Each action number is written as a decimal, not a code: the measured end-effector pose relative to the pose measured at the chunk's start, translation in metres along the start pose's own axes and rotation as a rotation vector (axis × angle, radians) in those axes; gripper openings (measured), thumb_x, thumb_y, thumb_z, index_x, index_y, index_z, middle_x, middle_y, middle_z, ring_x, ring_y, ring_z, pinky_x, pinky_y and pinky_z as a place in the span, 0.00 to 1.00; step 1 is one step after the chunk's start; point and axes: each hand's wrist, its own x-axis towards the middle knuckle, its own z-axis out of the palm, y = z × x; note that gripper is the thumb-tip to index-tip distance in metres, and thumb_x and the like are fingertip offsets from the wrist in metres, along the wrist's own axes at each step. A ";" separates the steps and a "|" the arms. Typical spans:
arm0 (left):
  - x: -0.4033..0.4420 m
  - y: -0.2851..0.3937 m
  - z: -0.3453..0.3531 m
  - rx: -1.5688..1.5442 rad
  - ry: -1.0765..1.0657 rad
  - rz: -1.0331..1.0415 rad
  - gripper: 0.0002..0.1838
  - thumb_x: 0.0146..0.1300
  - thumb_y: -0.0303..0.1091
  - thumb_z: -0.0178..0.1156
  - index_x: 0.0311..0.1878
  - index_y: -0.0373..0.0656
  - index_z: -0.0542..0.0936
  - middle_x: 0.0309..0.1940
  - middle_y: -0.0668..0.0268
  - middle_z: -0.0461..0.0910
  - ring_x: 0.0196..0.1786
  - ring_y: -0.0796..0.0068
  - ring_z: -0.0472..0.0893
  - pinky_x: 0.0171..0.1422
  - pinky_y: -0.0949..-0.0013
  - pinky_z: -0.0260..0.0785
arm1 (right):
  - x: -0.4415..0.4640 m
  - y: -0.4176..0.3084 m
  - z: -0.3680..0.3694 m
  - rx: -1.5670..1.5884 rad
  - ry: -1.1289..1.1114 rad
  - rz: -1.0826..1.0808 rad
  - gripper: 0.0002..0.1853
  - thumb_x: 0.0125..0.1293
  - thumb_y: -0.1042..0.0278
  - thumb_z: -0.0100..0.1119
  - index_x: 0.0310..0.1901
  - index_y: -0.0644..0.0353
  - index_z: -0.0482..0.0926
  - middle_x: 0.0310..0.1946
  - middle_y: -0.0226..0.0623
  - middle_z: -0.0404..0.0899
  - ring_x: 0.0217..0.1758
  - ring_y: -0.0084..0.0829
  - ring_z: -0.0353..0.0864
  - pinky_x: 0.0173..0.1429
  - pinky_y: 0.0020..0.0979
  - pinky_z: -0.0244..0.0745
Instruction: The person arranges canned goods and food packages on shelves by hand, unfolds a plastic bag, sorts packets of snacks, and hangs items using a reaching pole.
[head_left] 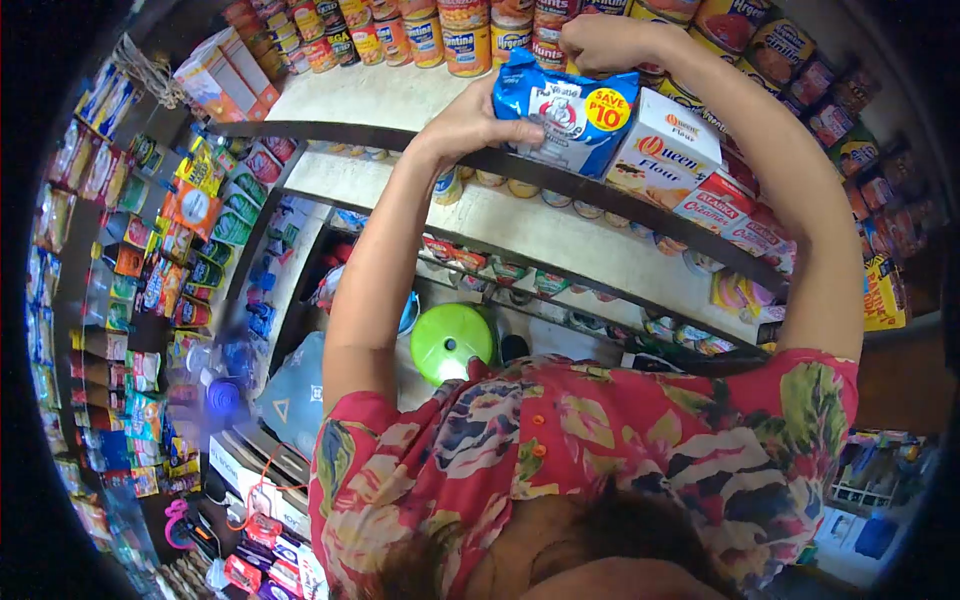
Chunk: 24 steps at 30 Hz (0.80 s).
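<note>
At the front edge of the upper shelf, my left hand (478, 122) grips the left side of a blue powdered milk pouch (562, 115), thumb across its front and the other fingers partly hidden. The pouch stands upright and bears a yellow "Save P10" circle. My right hand (608, 45) is closed behind the pouch, in front of the row of cans; its fingertips are bent out of sight, so what they hold cannot be made out. Right of the pouch stands a Queen flour box (665, 150), followed by red-and-white Alaska creamer boxes (715, 200).
Stacked cans (465, 45) line the back of the shelf (350, 95). Orange-and-white boxes (228, 75) stand at its left end. Sachets (200, 205) hang on the left wall. Lower shelves (500, 215) hold more goods, and a green stool (450, 340) is below.
</note>
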 end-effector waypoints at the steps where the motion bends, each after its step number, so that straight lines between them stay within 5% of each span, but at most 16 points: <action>1: -0.002 0.000 0.002 -0.008 -0.005 0.013 0.34 0.44 0.34 0.74 0.56 0.41 0.69 0.43 0.68 0.79 0.44 0.81 0.76 0.48 0.75 0.70 | 0.002 0.000 0.001 0.035 -0.014 -0.016 0.10 0.48 0.70 0.57 0.31 0.68 0.78 0.24 0.48 0.78 0.29 0.40 0.80 0.33 0.38 0.72; 6: 0.003 -0.013 -0.001 0.002 -0.008 0.195 0.43 0.43 0.35 0.75 0.62 0.38 0.62 0.47 0.62 0.77 0.49 0.77 0.75 0.55 0.73 0.68 | 0.007 -0.004 -0.003 0.159 -0.156 -0.107 0.15 0.55 0.62 0.54 0.32 0.69 0.77 0.20 0.41 0.76 0.23 0.31 0.75 0.29 0.36 0.69; 10: -0.007 -0.014 0.007 -0.059 0.183 0.273 0.48 0.43 0.35 0.75 0.64 0.36 0.57 0.51 0.57 0.73 0.48 0.76 0.76 0.54 0.72 0.69 | 0.004 -0.010 -0.007 0.254 -0.194 0.019 0.17 0.58 0.59 0.54 0.32 0.69 0.78 0.19 0.39 0.75 0.23 0.29 0.73 0.28 0.35 0.68; 13: -0.009 -0.010 0.020 -0.092 0.293 0.340 0.45 0.46 0.42 0.72 0.64 0.37 0.59 0.49 0.56 0.75 0.47 0.74 0.77 0.52 0.71 0.70 | -0.009 -0.016 -0.027 0.184 0.037 0.031 0.20 0.58 0.55 0.55 0.34 0.70 0.78 0.22 0.38 0.76 0.25 0.27 0.74 0.30 0.33 0.68; 14: -0.007 -0.012 0.023 -0.042 0.319 0.303 0.44 0.48 0.45 0.71 0.64 0.38 0.60 0.48 0.56 0.76 0.47 0.73 0.77 0.51 0.70 0.70 | -0.015 -0.013 -0.020 0.159 0.303 0.046 0.18 0.59 0.57 0.57 0.35 0.70 0.79 0.25 0.36 0.78 0.28 0.23 0.75 0.33 0.28 0.70; 16: 0.004 -0.023 0.025 0.061 0.368 0.225 0.42 0.50 0.51 0.67 0.63 0.40 0.62 0.47 0.55 0.77 0.47 0.70 0.78 0.50 0.69 0.70 | -0.072 -0.106 -0.088 0.517 0.238 0.389 0.14 0.57 0.67 0.57 0.41 0.68 0.78 0.33 0.46 0.80 0.39 0.35 0.80 0.45 0.38 0.74; 17: 0.011 -0.033 0.025 0.114 0.379 0.268 0.41 0.51 0.58 0.63 0.61 0.42 0.64 0.45 0.54 0.78 0.47 0.66 0.79 0.50 0.67 0.70 | -0.079 -0.114 -0.081 0.515 0.373 0.322 0.13 0.57 0.67 0.57 0.40 0.68 0.78 0.31 0.44 0.80 0.36 0.33 0.80 0.44 0.37 0.74; 20: 0.004 -0.031 0.028 0.096 0.456 0.332 0.40 0.53 0.57 0.61 0.62 0.41 0.62 0.47 0.53 0.77 0.49 0.61 0.78 0.54 0.65 0.68 | -0.086 -0.115 -0.041 0.653 0.697 0.162 0.11 0.58 0.67 0.58 0.39 0.64 0.80 0.30 0.41 0.80 0.33 0.34 0.79 0.41 0.36 0.75; 21: -0.009 -0.018 0.034 0.112 0.516 0.322 0.36 0.59 0.53 0.57 0.64 0.42 0.60 0.51 0.50 0.75 0.55 0.58 0.74 0.59 0.64 0.64 | -0.087 -0.114 -0.018 0.652 0.776 0.069 0.11 0.58 0.66 0.59 0.37 0.66 0.79 0.29 0.37 0.80 0.32 0.27 0.78 0.39 0.30 0.73; 23: 0.009 0.020 0.081 0.288 1.194 0.436 0.35 0.57 0.43 0.62 0.63 0.39 0.60 0.43 0.54 0.78 0.45 0.59 0.77 0.49 0.63 0.70 | -0.092 -0.124 0.012 0.730 0.863 -0.050 0.09 0.55 0.69 0.61 0.33 0.67 0.79 0.26 0.34 0.79 0.30 0.21 0.76 0.37 0.24 0.71; 24: -0.014 0.005 0.064 0.142 1.018 0.531 0.34 0.60 0.45 0.57 0.64 0.39 0.59 0.48 0.51 0.74 0.52 0.58 0.74 0.56 0.63 0.65 | -0.096 -0.138 0.022 0.816 0.863 -0.083 0.07 0.52 0.73 0.64 0.32 0.66 0.79 0.24 0.35 0.79 0.28 0.21 0.77 0.35 0.24 0.71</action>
